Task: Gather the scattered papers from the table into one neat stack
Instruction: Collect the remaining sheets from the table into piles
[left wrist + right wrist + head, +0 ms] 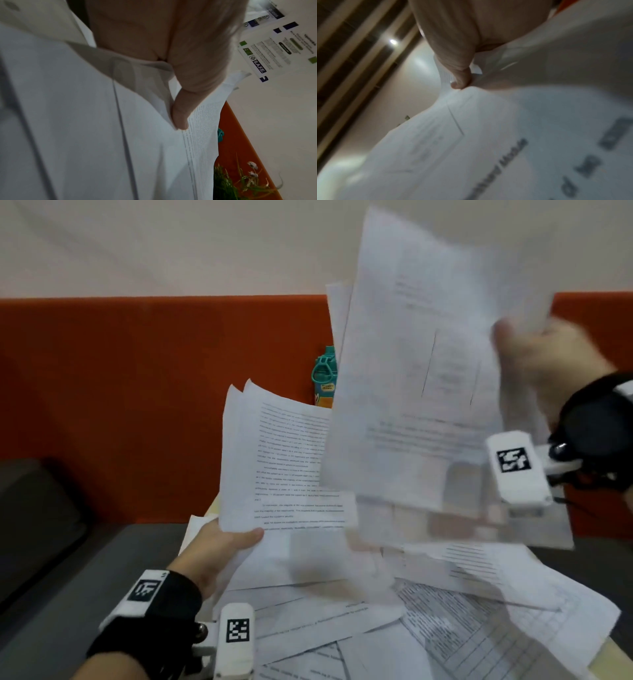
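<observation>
My left hand (222,546) pinches the bottom edge of a few printed sheets (284,460) and holds them upright above the table. The left wrist view shows its thumb (180,116) pressed on those left-hand sheets (102,135). My right hand (544,354) is raised high at the right and grips another bunch of papers (421,371), blurred by motion. Its thumb (462,79) clamps that right-hand bunch (488,135) in the right wrist view. More loose papers (445,611) lie scattered and overlapping on the table below.
An orange partition (137,388) runs behind the table. A teal bottle (323,378) stands against it, partly hidden by the papers. A grey seat (44,542) lies at the left. The left wrist view catches green plants (240,182) and a wall poster (278,51).
</observation>
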Motion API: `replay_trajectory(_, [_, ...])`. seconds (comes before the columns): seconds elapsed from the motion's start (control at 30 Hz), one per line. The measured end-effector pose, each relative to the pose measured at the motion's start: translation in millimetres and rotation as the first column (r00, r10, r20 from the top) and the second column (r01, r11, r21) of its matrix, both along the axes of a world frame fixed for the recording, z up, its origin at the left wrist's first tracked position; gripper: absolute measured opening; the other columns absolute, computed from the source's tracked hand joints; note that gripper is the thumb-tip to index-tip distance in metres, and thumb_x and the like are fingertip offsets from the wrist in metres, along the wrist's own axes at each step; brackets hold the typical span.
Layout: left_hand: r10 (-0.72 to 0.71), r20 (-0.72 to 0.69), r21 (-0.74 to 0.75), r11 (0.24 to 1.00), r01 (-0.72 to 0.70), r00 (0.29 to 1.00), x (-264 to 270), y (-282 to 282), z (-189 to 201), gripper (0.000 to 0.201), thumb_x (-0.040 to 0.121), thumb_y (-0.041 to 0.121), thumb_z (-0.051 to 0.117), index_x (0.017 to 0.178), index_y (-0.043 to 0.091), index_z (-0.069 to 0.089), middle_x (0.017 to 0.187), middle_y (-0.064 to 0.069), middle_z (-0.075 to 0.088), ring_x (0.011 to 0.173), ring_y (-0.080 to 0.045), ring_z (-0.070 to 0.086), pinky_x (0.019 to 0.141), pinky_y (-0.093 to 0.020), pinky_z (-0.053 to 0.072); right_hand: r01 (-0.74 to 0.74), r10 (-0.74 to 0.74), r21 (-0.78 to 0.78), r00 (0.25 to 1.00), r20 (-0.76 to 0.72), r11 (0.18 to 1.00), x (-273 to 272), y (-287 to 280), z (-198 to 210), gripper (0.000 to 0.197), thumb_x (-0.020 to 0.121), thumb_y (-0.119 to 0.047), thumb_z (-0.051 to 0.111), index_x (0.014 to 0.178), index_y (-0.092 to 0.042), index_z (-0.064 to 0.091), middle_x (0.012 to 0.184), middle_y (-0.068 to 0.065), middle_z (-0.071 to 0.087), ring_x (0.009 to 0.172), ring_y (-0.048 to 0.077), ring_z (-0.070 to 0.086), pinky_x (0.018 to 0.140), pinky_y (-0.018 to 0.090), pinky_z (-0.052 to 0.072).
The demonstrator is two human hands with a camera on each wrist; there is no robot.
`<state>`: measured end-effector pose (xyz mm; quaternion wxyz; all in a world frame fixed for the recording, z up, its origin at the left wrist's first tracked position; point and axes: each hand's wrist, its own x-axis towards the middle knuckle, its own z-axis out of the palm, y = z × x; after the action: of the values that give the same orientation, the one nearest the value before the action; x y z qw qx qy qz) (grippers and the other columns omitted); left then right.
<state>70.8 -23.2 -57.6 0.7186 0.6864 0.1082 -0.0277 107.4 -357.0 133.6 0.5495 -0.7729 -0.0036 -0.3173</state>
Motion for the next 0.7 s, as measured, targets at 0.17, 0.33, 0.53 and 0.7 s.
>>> replay_trajectory(0.17, [-0.027,-0.039,-0.029,0.999,0.026,0.999,-3.4,-6.0,-3.2,0.037,0.089,-0.002,0.058,0.124,0.010,0.058,0.125,-0.011,0.066,0.116,-0.030,0.060,0.105,-0.045,0.042,-0.068,-0.015,-0.196,0.919,-0.393,0.978,27.0,33.6,-92.2,0.035,0.094,-0.017,0.055,0.123,0.002,0.061,0.126,0.020,0.063,0.108,0.032,0.062,0.077,0.026,0.040])
replay_trajectory(0.33, [0.005,-0.072,-0.005,1.000,-0.005,0.997,-4.9,-10.3,-5.0,0.035,0.095,0.012,0.054,0.129,0.006,0.055,0.123,-0.016,0.067,0.108,-0.034,0.065,0.095,-0.045,0.050,-0.169,0.054,-0.145,0.812,-0.581,0.975,41.5,68.7,-163.9,0.031,0.092,-0.008,0.051,0.122,0.000,0.060,0.123,0.021,0.063,0.112,0.038,0.058,0.087,0.036,0.046])
replay_trajectory(0.53, [-0.005,0.056,-0.115,0.993,0.012,0.998,-6.8,3.5,5.3,0.024,0.095,0.024,0.053,0.108,0.015,0.070,0.100,-0.009,0.077,0.084,-0.023,0.074,0.065,-0.032,0.057,-0.202,0.277,0.201,0.828,-0.487,0.958,47.3,82.7,-171.3,0.038,0.095,-0.014,0.049,0.131,-0.011,0.056,0.132,0.008,0.061,0.120,0.031,0.056,0.107,0.045,0.041])
replay_trajectory(0.7, [-0.017,-0.005,-0.296,0.955,0.015,1.000,-2.5,-0.4,3.5,0.048,0.090,0.052,0.049,0.121,0.021,0.065,0.111,-0.011,0.074,0.096,-0.030,0.072,0.070,-0.038,0.059,-0.354,0.509,0.374,0.694,-0.509,0.857,45.2,97.8,-180.2,0.036,0.098,-0.009,0.047,0.133,-0.007,0.053,0.131,0.013,0.061,0.119,0.033,0.058,0.107,0.049,0.041])
